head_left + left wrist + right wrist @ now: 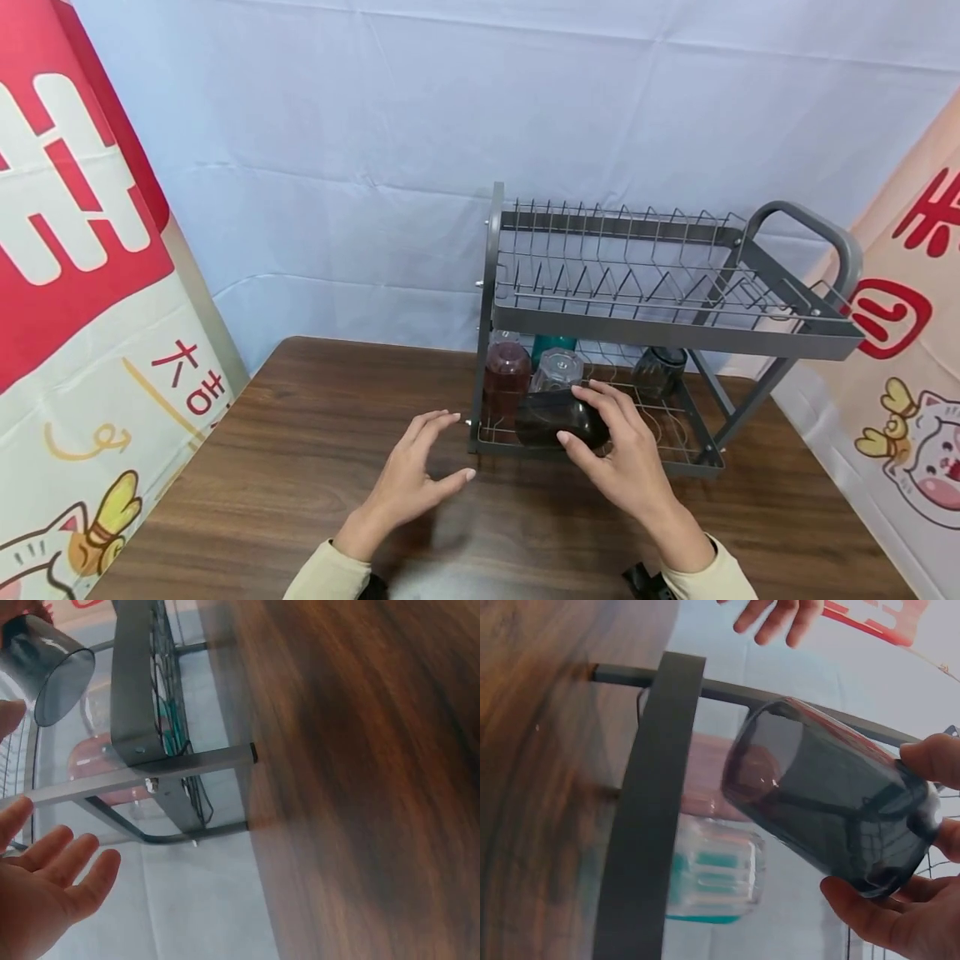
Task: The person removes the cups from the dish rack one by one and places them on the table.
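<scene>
Fingers (pixel 624 410) of R hand (pixel 628 468) curled round base end of dark glass (pixel 551 421), tipped on its side, mouth to L, at front L of lower shelf of grey dish rack (pixel 675 329). On L hand (pixel 408 477), fingers spread, thumb apart, just L of rack. Behind held glass: pink glass (pixel 507 367), clear glass (pixel 557 367), teal glass (pixel 553 343). Farther R on same shelf: 2nd dark glass (pixel 660 371). Under rack: brown wood table (pixel 337 400).

A kinda pale-blue creased fabric sheet (pixel 337 167) is hanging at 12 o'clock, red-and-white printed cloth banner (pixel 86 242) is draping at 9, peach cartoon-print cloth banner (pixel 903 367) around 3, brown wood-grain table (pixel 255 492) is hogging 6.
</scene>
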Tool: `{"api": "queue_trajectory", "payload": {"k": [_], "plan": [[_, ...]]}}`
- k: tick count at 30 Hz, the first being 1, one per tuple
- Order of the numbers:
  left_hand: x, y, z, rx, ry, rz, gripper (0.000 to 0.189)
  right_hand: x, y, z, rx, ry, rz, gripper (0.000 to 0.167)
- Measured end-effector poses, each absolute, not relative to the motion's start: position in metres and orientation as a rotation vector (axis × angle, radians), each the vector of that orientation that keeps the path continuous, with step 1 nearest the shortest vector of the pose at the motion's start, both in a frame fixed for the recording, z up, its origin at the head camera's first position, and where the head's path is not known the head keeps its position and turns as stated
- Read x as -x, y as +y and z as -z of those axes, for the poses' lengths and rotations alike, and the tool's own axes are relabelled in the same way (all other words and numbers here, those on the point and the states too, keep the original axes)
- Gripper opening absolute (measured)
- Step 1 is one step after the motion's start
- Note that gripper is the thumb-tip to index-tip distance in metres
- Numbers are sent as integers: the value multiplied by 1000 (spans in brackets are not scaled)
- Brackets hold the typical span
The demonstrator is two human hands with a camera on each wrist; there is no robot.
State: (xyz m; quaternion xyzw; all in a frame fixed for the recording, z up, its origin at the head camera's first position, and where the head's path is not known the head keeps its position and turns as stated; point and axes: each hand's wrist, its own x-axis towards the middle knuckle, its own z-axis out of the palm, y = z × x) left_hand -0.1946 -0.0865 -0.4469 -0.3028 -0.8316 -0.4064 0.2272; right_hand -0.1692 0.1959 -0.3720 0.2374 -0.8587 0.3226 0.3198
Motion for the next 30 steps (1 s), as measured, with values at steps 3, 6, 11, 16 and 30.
{"api": "queue_trajectory", "payload": {"k": [3, 6, 11, 16, 30], "plan": [[196, -85, 445, 838, -2287, 1179, 69, 171, 193, 375, -629, -2227, -867, 59], [197, -83, 444, 870, -2254, 1209, 68, 173, 190, 379, -629, -2210, -906, 58], [199, -78, 445, 938, -2174, 1245, 66, 175, 187, 386, -614, -2227, -1069, 55], [199, -76, 444, 943, -2135, 1319, 64, 178, 184, 392, -615, -2222, -1252, 55], [198, -72, 443, 932, -2099, 1432, 73, 165, 163, 378, -694, -2231, -1393, 49]]}}
